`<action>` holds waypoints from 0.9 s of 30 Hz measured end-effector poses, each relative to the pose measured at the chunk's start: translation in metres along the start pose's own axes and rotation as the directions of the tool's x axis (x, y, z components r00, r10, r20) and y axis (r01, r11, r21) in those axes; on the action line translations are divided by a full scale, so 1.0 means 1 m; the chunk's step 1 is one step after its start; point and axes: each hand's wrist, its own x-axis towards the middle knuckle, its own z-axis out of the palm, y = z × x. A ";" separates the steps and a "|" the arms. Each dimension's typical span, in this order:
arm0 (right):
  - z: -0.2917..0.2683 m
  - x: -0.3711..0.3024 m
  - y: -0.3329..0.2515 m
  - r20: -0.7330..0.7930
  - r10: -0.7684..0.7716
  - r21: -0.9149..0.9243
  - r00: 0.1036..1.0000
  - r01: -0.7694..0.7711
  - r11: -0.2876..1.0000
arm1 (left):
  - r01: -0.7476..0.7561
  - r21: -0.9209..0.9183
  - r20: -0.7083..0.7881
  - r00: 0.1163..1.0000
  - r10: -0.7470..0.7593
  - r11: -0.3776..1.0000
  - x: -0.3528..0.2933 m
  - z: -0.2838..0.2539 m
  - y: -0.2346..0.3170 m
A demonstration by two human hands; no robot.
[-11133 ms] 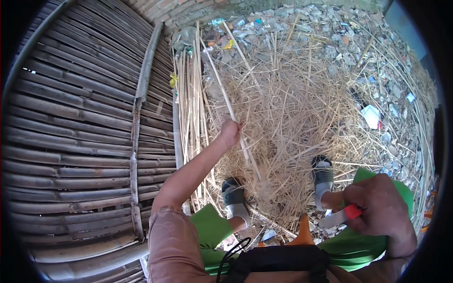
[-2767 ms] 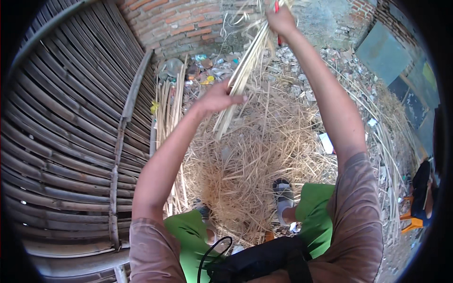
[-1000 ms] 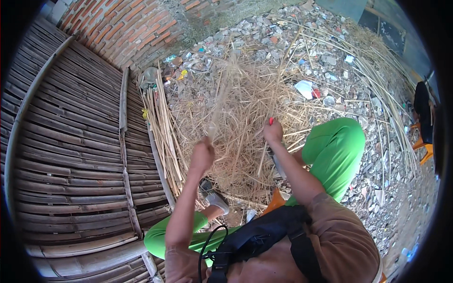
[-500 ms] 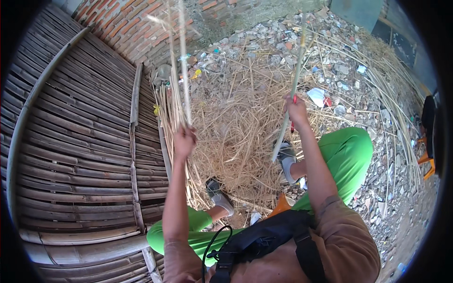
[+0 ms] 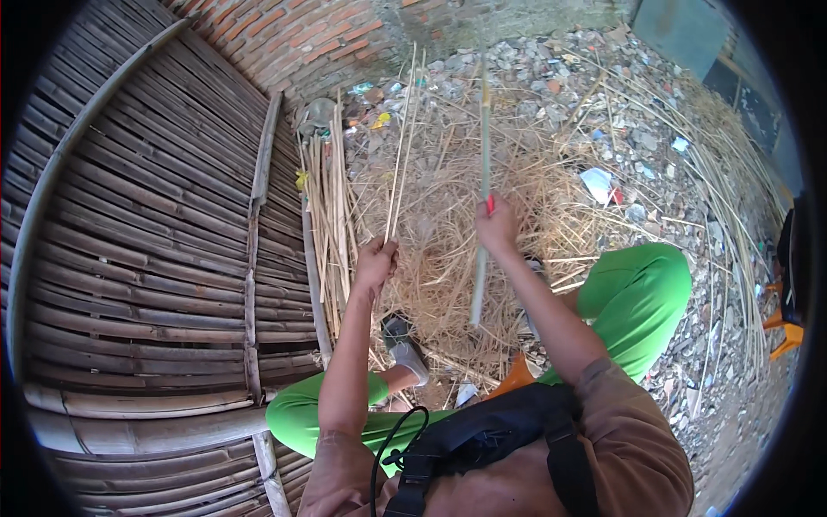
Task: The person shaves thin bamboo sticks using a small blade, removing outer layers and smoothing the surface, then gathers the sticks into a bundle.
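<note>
My left hand (image 5: 376, 265) is closed around the lower ends of two thin, pale bamboo strips (image 5: 402, 159), which point away from me, slightly apart at their far tips. A wider pale green bamboo strip (image 5: 485, 138) passes through my closed right hand (image 5: 497, 226), its near end sticking out below the fist. Something red (image 5: 491, 205) shows at the right-hand fingers; its kind is mostly hidden by the grip. Left of my left hand, a bundle of split bamboo strips (image 5: 326, 215) leans along the slatted bamboo platform (image 5: 164, 293). The two hands are apart, above the shavings.
A heap of straw-coloured shavings (image 5: 435, 284) covers the ground ahead, with stony rubble (image 5: 637, 164) beyond it. Long strips (image 5: 728, 172) lie at the right. A brick wall (image 5: 310, 34) stands at the back. An orange plastic piece (image 5: 514, 376) shows near my legs.
My left hand has moved right, away from the bundle, with its thin strips. My right hand has come left and slightly nearer with the green strip, which stands straighter in view. The view has shifted slightly.
</note>
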 end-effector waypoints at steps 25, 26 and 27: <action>0.035 -0.041 0.146 0.240 0.345 -0.354 0.907 -0.249 0.901 | -0.200 0.558 0.206 0.973 0.099 0.806 -0.028 0.096 -0.107; 0.031 -0.035 0.183 0.283 0.326 -0.346 0.902 -0.222 0.912 | -0.231 0.577 0.320 0.947 0.044 0.784 -0.024 0.119 -0.118; 0.026 -0.031 0.206 0.342 0.305 -0.332 0.889 -0.189 0.924 | -0.259 0.594 0.417 0.909 -0.016 0.762 -0.021 0.137 -0.133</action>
